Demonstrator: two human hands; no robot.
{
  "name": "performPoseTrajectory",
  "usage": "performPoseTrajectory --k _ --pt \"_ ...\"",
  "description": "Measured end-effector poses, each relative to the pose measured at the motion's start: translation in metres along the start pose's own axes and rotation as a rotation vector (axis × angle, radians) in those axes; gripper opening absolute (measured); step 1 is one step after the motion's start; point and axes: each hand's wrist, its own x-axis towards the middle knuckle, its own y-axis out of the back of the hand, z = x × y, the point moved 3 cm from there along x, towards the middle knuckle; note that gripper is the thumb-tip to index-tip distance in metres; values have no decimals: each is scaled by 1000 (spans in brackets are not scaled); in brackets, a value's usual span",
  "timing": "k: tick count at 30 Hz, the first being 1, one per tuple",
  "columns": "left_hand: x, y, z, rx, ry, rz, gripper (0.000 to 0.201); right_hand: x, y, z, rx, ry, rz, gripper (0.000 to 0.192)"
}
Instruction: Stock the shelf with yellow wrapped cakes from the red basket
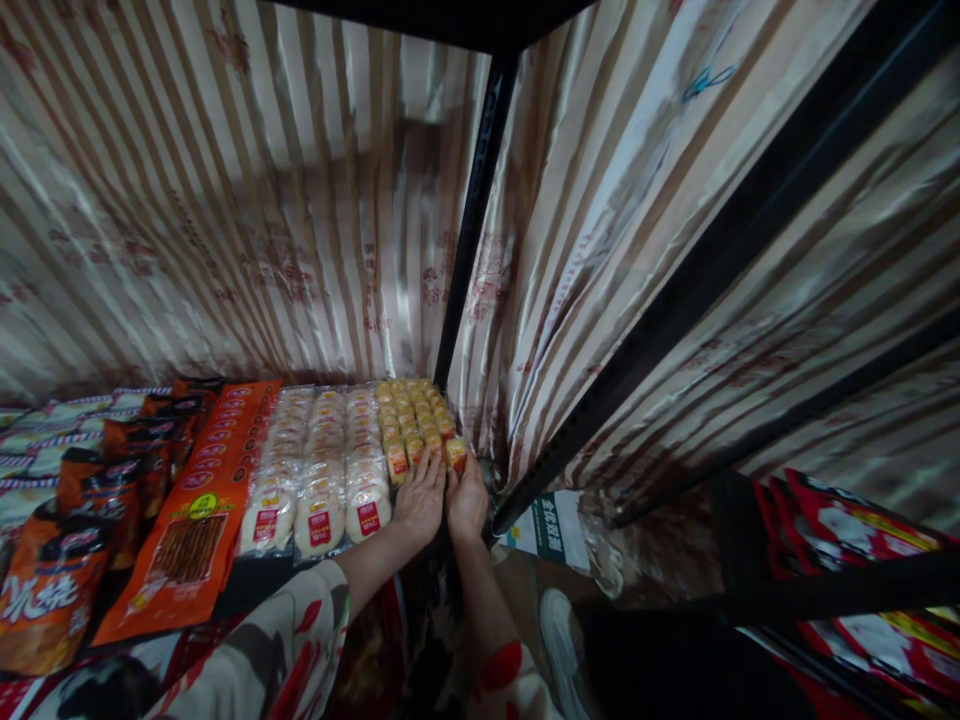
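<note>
Small yellow wrapped snack packs (397,425) stand in tight rows at the right end of the shelf, some with red labels. My left hand (421,492) lies over the front of these rows, its fingers stretched out and touching the packs. At the front right corner my right hand (466,500) has its thumb and fingers around one small yellow pack (456,455), beside the others. Just left of my left hand are rows of round, pale, clear-wrapped cakes (322,525) with red labels.
Left of the cakes lie a long orange snack bag (184,550) and several orange-black bags (45,590). A black post (476,200) rises behind the yellow packs, with a striped curtain (300,200) around. Red bags (855,530) sit on a rack at right; a shoe (559,640) shows below.
</note>
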Motion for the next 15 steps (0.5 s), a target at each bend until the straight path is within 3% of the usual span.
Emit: performPoseTrajectory --k 8,15 --pt "-3 -11 -6 102 -52 3 52 10 -6 0 -11 -34 9 51" --pt "-4 -7 -10 113 -70 -15 49 13 -14 1 -139 -57 16 35"
